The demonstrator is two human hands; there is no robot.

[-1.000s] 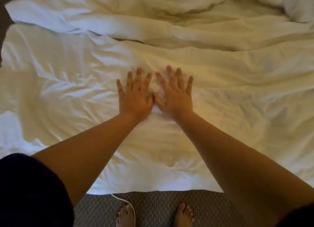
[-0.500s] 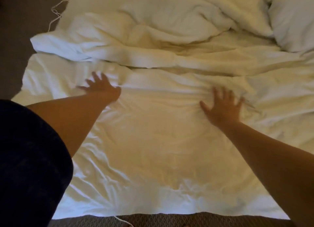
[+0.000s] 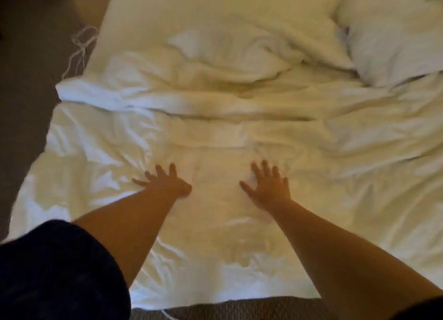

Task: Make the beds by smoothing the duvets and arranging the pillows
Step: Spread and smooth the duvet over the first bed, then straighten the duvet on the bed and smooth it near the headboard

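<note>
Two bare hands lie flat on a white duvet (image 3: 239, 235) that covers the bed from its near edge to well past the middle. The left hand (image 3: 167, 184) presses down a little left of the bed's centre line, its fingers (image 3: 159, 169) straight and spread apart, pointing toward the far left corner. The right hand (image 3: 267, 190) presses the cloth just right of centre, palm down, fingers (image 3: 265, 167) also straight and fanned apart. A strip of fairly smooth duvet lies between the two hands; they do not touch each other. Neither hand grips any fabric.

Creases run through the duvet near the left edge and again toward the right edge. Beyond the hands, across the middle of the bed, the duvet is bunched into a thick rumpled fold (image 3: 191, 99) that reaches from the left edge toward the right. A white pillow (image 3: 393, 39) sits at the far right corner, tilted and touching the bunched bedding. The far left part of the bed shows a flat pale sheet (image 3: 167, 7).

Dark carpet (image 3: 31, 67) borders the bed on the left, and a textured patch of it shows below the near edge. A thin white cord (image 3: 81, 43) lies looped on the carpet beside the left edge. A dark sleeve (image 3: 55, 271) fills the lower left of the view. The light is warm and dim, and the picture is slightly blurred.
</note>
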